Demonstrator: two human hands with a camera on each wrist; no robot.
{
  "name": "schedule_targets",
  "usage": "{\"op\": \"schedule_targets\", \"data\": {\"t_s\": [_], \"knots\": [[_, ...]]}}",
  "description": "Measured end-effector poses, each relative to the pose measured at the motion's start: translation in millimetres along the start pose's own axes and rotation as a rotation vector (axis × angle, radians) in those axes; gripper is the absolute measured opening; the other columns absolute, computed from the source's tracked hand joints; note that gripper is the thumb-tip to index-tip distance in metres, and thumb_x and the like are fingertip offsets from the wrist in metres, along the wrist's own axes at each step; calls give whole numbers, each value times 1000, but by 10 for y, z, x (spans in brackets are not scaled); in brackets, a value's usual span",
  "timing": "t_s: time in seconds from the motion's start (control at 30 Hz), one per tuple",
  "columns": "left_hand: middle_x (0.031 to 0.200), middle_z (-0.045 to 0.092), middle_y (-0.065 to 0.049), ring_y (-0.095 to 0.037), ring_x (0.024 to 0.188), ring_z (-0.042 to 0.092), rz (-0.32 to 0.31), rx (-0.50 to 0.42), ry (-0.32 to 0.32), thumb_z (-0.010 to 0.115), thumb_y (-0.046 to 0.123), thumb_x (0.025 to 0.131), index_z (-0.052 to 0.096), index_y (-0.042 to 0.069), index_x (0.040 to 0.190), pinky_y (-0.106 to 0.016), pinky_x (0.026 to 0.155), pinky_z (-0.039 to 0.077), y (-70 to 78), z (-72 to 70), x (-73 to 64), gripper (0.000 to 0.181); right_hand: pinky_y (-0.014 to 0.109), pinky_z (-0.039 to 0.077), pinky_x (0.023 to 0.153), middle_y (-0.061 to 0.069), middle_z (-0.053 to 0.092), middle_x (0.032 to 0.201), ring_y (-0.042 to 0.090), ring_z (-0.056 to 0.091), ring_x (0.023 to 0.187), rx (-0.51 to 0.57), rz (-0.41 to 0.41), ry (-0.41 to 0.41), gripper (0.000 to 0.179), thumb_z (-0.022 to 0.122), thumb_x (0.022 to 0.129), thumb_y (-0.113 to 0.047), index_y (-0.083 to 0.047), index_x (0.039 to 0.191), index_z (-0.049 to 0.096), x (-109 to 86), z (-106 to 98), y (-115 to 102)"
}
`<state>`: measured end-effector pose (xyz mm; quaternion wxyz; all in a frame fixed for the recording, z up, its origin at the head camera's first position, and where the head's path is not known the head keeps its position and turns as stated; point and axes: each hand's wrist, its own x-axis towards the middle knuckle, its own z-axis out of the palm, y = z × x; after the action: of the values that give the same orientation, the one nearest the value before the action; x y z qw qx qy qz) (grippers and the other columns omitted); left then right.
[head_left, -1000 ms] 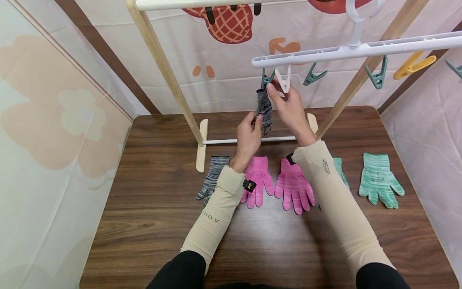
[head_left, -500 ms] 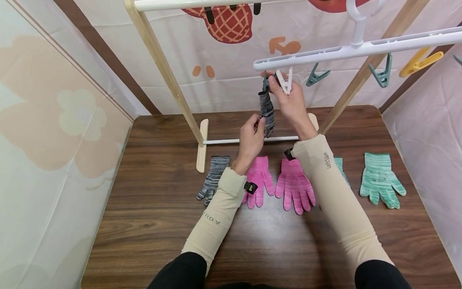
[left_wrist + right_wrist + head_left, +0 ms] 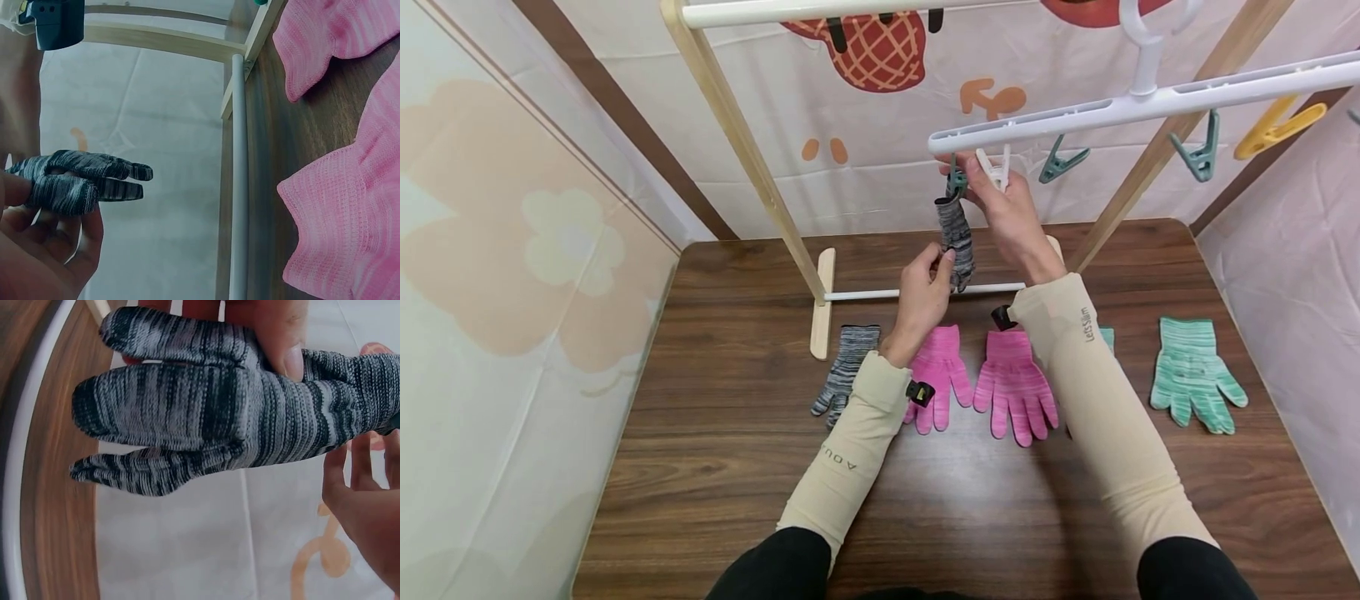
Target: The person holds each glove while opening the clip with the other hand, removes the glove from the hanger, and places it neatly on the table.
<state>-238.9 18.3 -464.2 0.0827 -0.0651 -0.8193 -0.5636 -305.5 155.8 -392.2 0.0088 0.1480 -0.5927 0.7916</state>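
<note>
A grey-and-black striped knit glove (image 3: 955,229) hangs by its cuff under a dark green clothespin (image 3: 956,182) near the left end of the white hanger (image 3: 1075,117). My left hand (image 3: 922,287) pinches the glove lower down, its thumb (image 3: 292,359) on the knit in the right wrist view. In that view the glove's fingers (image 3: 156,400) dangle free. My right hand (image 3: 1015,212) is at the clothespin, thumb in front and fingers behind, gripping it. A white clothespin (image 3: 996,171) hangs just in front of this hand.
On the wooden table lie a second grey glove (image 3: 846,367), two pink gloves (image 3: 940,375) and a green glove (image 3: 1195,371); another green one is mostly behind my right sleeve. More green clothespins (image 3: 1062,162) and a yellow one (image 3: 1273,129) hang rightward. A wooden rack (image 3: 745,158) stands behind.
Both hands, the clipped glove and the hanger's left end have shifted slightly down and to the right. Hold on glove and clothespin stays the same.
</note>
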Motion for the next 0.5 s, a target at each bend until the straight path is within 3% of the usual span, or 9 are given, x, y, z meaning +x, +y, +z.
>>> {"op": "schedule_targets", "data": {"t_s": [0.3, 0.5], "knots": [[78, 57, -6, -11, 71, 48, -1, -2, -24, 54, 22, 109, 63, 4, 95, -21, 65, 39, -22, 3, -20, 25, 41, 41, 115, 4, 77, 110, 22, 70, 116, 178, -4, -25, 27, 70, 100, -26, -9, 121, 73, 11, -60, 57], [78, 55, -4, -11, 71, 48, 5, -10, -40, 55, 22, 109, 63, 5, 94, -20, 66, 39, -33, -14, -33, 24, 31, 43, 99, 2, 74, 98, 18, 65, 100, 250, -2, -4, 28, 78, 92, -28, -10, 113, 75, 27, -55, 75]]}}
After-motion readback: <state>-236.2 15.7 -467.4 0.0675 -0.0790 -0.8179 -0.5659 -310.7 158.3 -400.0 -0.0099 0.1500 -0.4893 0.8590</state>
